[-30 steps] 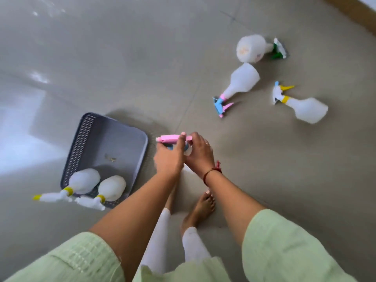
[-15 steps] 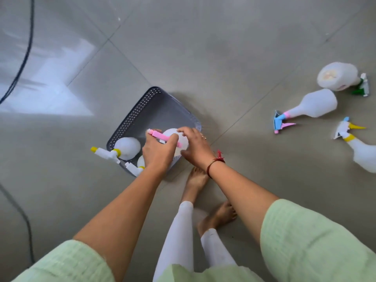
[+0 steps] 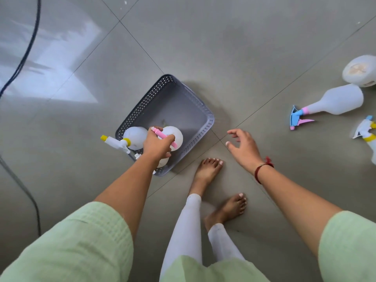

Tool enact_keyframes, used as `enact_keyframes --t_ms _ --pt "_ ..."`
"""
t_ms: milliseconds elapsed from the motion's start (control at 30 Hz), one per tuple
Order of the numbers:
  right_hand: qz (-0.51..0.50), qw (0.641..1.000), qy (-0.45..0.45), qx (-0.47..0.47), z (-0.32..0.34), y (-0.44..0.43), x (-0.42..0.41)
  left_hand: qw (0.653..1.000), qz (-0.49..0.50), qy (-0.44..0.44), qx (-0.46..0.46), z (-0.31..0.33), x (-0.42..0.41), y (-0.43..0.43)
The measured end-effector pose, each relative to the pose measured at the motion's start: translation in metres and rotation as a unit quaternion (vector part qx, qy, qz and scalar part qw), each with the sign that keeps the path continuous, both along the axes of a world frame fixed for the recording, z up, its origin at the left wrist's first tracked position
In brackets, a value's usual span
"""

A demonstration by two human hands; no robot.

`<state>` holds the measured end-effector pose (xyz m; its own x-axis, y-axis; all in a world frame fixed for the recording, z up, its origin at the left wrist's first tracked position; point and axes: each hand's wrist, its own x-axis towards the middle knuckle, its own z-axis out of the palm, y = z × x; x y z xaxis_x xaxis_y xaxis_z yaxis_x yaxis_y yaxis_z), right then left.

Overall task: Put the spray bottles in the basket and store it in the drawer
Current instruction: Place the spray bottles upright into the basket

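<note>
A grey perforated basket sits on the tiled floor. My left hand grips the pink-headed spray bottle over the basket's near end. A yellow-capped bottle leans in the basket with its nozzle over the rim, and another white bottle lies partly hidden under my left hand. My right hand hovers open above the floor to the right of the basket. Three more bottles lie at the far right: a pink-and-blue one, a round white one and a yellow-trimmed one.
My bare feet stand just right of the basket's near corner. A black cable runs along the left side of the floor. No drawer is in view.
My right hand has let go of the pink-headed bottle and pulled away to the right. My left hand has carried that bottle down over the basket.
</note>
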<state>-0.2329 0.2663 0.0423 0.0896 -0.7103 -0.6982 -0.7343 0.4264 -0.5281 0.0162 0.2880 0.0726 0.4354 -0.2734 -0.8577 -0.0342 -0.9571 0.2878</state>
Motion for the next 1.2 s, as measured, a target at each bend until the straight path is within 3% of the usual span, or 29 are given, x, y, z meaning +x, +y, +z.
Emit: enact_keyframes --t_ms 167,400,600,733,867,967,1067,1200 --pt "-0.001 0.998 0.054 0.027 -0.003 -0.008 -0.033 0.998 -0.007 0.050 0.035 -0.014 -0.006 -0.004" --pt "0.043 0.994 0.091 0.035 0.000 -0.006 -0.052 0.998 -0.014 0.014 0.055 -0.020 -0.006 0.002" --pt "0.032 0.994 0.097 0.050 0.010 0.003 -0.045 0.980 -0.078 -0.173 0.067 0.012 -0.010 0.005" --pt "0.011 0.994 0.093 0.060 0.038 -0.002 -0.036 0.953 -0.153 -0.262 -0.030 0.056 -0.018 -0.007" --pt "-0.043 0.994 0.084 0.052 0.070 -0.023 -0.036 0.925 -0.270 -0.228 -0.138 0.091 -0.039 -0.038" --pt "-0.112 0.990 0.080 0.029 0.082 -0.050 -0.047 0.882 -0.377 -0.193 -0.204 0.099 -0.074 -0.067" --pt "-0.176 0.981 0.078 0.003 0.082 -0.072 -0.074 0.835 -0.479 -0.147 -0.227 0.088 -0.127 -0.089" --pt "-0.222 0.971 0.093 0.000 0.067 -0.084 -0.130 0.799 -0.560 -0.077 -0.207 0.059 -0.210 -0.099"
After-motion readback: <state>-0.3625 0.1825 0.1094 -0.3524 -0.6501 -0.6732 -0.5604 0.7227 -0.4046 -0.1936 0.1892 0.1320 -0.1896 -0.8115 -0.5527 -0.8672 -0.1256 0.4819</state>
